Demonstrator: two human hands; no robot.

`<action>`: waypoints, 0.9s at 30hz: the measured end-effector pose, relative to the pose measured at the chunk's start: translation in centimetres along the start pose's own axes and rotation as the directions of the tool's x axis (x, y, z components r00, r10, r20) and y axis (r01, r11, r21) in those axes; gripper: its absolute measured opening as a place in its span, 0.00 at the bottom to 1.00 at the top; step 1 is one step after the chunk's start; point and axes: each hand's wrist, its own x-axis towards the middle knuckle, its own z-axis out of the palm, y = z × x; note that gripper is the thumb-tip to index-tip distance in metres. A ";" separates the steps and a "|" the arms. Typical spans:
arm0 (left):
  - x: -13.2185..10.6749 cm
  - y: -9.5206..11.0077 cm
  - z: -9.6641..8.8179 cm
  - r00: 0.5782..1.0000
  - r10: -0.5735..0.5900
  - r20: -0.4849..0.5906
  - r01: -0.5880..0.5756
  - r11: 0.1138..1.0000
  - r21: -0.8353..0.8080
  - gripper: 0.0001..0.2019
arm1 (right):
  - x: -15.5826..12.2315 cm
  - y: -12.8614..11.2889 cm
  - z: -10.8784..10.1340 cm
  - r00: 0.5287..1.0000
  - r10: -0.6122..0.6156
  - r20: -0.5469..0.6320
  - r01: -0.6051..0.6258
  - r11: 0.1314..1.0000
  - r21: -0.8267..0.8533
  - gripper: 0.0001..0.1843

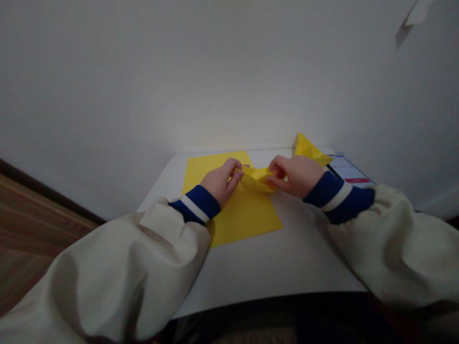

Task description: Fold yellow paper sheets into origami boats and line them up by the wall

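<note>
Between my two hands is a folded piece of yellow paper [256, 180], shaped somewhat like a paper boat. My left hand [223, 180] pinches its left end between thumb and fingers. Its right end is gripped by my right hand [296, 174], whose fingertips curl around the edge. Beneath the folded paper, a flat yellow sheet [244, 220] lies on the white table. Just behind my right hand stands another folded yellow paper piece [309, 150] with a pointed top; its lower part is hidden by that hand.
The white table [279, 267] meets a pale wall [229, 76] at its far edge. A tablet or similar lit screen [349, 169] lies at the right, partly behind my right sleeve. Wooden boards [39, 220] show at the left.
</note>
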 end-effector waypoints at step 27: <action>0.9 -0.3 0.6 0.907 -0.418 0.055 0.401 0.896 0.189 0.13 | -0.2 2.5 3.8 0.989 0.143 0.023 -0.140 0.899 0.415 0.14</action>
